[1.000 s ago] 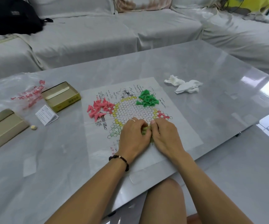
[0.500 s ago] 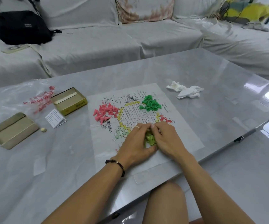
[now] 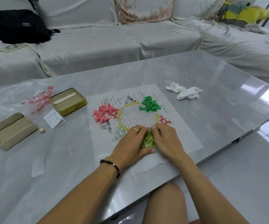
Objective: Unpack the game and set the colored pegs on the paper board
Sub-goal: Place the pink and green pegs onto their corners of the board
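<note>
Head view: a square white paper board [image 3: 177, 139] printed with a hexagon of small circles lies at the centre of the frame on a glossy grey marble-look table [image 3: 211, 88]. Just below centre, the left hand [image 3: 130, 145] and the right hand [image 3: 166, 140] lie close together on the board, fingertips nearly meeting, cupped around a heap of yellow-green cone-shaped plastic pegs [image 3: 148, 140]. The left hand's fingers lie fairly straight against the heap, thumb along its lower edge; the right hand's fingers curl over the heap's top, and whether they pinch a peg cannot be told. A pile of pink cone pegs [image 3: 104, 113] sits on the board's left edge, and a pile of dark green cone pegs [image 3: 150, 105] lies at its upper right.

Left of the board stand an open gold-coloured box half with a yellow side [image 3: 68, 101] and, at the far left, a second open gold box half [image 3: 9, 130]. Between them lie a small folded white leaflet [image 3: 54, 118] and a tiny cream lump [image 3: 42, 130]. A clear plastic bag with red lettering [image 3: 25, 97] lies behind them. Crumpled white tissues [image 3: 185, 92] sit upper right of the board. A black bag [image 3: 19, 26] rests on the grey-covered sofa [image 3: 98, 46] at upper left.
</note>
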`<move>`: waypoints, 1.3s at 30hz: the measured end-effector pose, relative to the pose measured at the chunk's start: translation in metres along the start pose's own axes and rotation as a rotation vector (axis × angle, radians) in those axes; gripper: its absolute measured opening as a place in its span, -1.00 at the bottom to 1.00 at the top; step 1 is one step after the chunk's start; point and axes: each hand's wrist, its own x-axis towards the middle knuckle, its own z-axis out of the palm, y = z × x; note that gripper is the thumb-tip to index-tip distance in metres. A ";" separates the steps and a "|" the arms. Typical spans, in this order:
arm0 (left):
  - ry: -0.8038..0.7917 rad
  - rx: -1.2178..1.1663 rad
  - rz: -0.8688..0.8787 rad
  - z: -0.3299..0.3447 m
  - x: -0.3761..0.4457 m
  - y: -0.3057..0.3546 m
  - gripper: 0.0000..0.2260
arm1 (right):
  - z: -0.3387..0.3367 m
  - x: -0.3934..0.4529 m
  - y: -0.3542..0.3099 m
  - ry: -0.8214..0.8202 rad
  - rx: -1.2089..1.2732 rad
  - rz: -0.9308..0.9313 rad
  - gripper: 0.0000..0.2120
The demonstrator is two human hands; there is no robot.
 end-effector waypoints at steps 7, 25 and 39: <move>0.024 0.050 -0.027 -0.010 -0.014 -0.004 -0.35 | 0.001 -0.001 -0.002 0.011 -0.090 -0.009 -0.66; 0.129 0.285 -0.117 -0.076 -0.051 -0.096 -0.56 | 0.051 0.041 -0.080 0.013 -0.297 -0.198 -0.76; 0.120 0.248 -0.083 -0.074 -0.038 -0.118 -0.69 | 0.078 0.102 -0.105 -0.259 -0.196 -0.270 -0.88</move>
